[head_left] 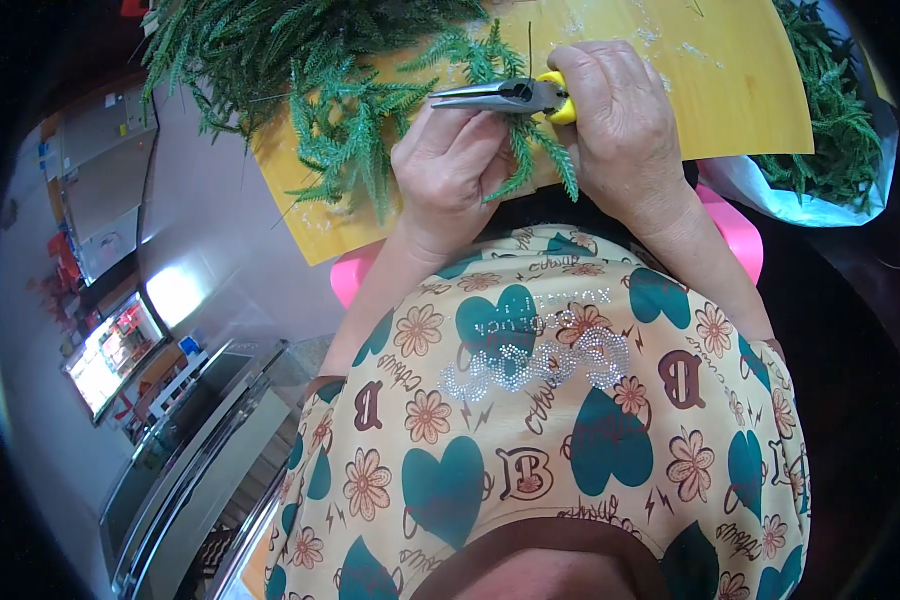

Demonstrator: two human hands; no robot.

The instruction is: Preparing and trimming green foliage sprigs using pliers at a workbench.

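My right hand (620,125) is closed around the yellow handles of a pair of needle-nose pliers (490,97). Their grey jaws point left, across the top of my left hand (445,170). That hand pinches a green artificial pine sprig (542,155), whose leaves show above and below the pliers. A thin dark wire (530,45) sticks up from it. The pliers and fingers hide where the sprig is gripped. Just left of my left hand, another green sprig (355,125) lies on the yellow tabletop (740,90).
A large heap of green pine sprigs (260,50) covers the table's far left. Right of the table, a pale bag (850,212) holds more greenery (820,130). Pale scraps are scattered over the tabletop. Pink chair parts (735,228) show on both sides of me.
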